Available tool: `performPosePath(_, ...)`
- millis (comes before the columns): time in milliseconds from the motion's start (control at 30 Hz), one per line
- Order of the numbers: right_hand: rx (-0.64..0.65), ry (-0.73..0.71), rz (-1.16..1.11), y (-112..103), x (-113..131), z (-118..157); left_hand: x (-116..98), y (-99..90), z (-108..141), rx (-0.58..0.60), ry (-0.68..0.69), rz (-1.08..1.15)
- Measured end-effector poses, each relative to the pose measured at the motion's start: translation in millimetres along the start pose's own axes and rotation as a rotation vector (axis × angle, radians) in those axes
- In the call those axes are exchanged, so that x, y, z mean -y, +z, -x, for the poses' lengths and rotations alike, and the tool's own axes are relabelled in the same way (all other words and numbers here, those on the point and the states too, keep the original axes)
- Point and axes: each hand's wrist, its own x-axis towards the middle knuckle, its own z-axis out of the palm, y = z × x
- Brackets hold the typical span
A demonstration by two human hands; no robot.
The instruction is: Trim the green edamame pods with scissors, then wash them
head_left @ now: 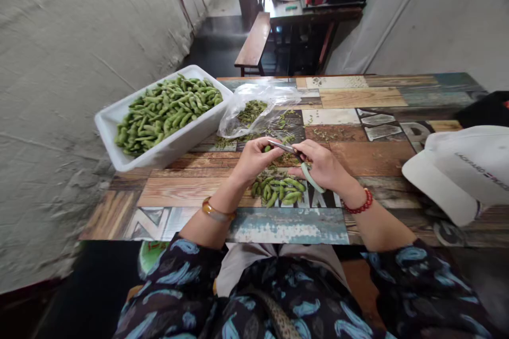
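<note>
Centre of frame: left hand [258,158] with thumb and fingertips pinched together on a green pod [267,148], mostly hidden by the fingers. Just right of it: right hand [321,165] curled around the pale-green handle of scissors [294,151], blades pointing left toward the pod; blade-to-pod contact not resolvable. Directly below both hands: small pile of pods [280,190], loose on the patchwork-patterned table [246,225]. Left of centre: white tub [191,139], set at a slant and heaped with more green pods [170,111]. Between tub and hands, slightly higher in frame: clear plastic bag [278,96], lying open, with green trimmings [253,112] inside; further bits scattered beside it. Right edge: white cap [465,167], brim toward lower left.
</note>
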Motion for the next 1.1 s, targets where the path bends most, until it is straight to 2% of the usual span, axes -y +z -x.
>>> performPosePath(200, 0.002, -0.026, -0.004, 1, 2, -1, 3, 0.2, -1, -0.006, 0.055, -0.063)
performPosePath(467, 0.053, -0.067, 0.063, -4, 1, 0, 5, -3.2, -2, 0.055, -0.011, 0.034)
performPosePath(700, 0.087, -0.088, 0.108, -9, 2, 2, 0, -8.1, -2, 0.133, -0.121, 0.087)
performPosePath(933, 0.123, -0.075, 0.107, -14, 2, 4, 1, -12.0, -5, 0.193, -0.298, 0.216)
performPosePath(1100, 0.154, -0.074, 0.108, -18, 1, 4, -1, -13.1, -5, 0.219, -0.311, 0.196)
